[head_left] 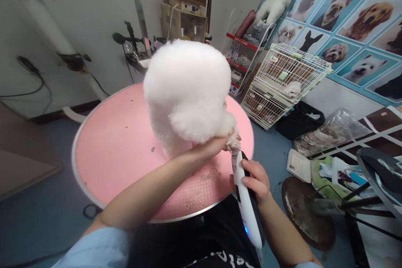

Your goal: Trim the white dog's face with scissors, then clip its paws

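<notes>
A fluffy white dog (186,92) stands on a round pink grooming table (119,146), its back to me. My left hand (216,145) reaches under its rear and is closed around a hind paw (233,142), lifting it. My right hand (254,180) is wrapped around a white and black electric clipper (246,201). The clipper's tip points up at the held paw and touches or nearly touches it. Bits of cut fur lie on the pink surface near my hands.
A white wire cage (282,83) with a small white dog inside stands at the right. Beside it are a black bin (300,119), a plastic bag (333,132) and a round stool base (304,213). A grooming arm pole (140,12) rises behind the table.
</notes>
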Available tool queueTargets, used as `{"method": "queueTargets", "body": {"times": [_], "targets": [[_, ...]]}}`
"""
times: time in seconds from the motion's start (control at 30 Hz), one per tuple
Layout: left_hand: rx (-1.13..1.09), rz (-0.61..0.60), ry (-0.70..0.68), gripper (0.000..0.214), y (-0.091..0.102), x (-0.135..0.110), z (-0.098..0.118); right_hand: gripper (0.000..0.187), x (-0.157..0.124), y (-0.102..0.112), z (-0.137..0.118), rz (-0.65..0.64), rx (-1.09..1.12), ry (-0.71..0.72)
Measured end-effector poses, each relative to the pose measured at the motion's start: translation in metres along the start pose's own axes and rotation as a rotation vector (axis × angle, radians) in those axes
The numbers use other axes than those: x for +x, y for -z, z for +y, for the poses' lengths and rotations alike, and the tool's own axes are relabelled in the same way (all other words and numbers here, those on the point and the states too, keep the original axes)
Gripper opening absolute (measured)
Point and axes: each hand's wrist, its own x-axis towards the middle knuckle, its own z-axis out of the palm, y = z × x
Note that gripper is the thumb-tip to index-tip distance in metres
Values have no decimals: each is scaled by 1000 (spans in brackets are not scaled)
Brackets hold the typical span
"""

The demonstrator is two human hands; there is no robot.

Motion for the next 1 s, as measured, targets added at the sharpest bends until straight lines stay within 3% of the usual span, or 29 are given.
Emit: {"method": "queueTargets", "body": {"times": [0.2, 0.3, 0.43, 0.67, 0.83, 1.0], "targets": [[45, -19, -51, 31, 0, 0, 0, 38, 14, 4, -1, -56, 106, -28], [42, -14, -61, 30, 1, 1, -1, 44, 28, 10, -2, -123, 216, -140], [54, 21, -70, 40, 0, 3, -1, 39, 45, 18, -4, -182, 326, -229], [70, 39, -127, 29, 0, 6, -6, 45, 48, 14, -14, -98, 104, -115], [36, 52, -81, 32, -1, 3, -3, 47, 42, 6, -13, -135, 82, -53], [67, 22, -109, 35, 1, -1, 3, 37, 46, 6, -2, -218, 116, -97]]}}
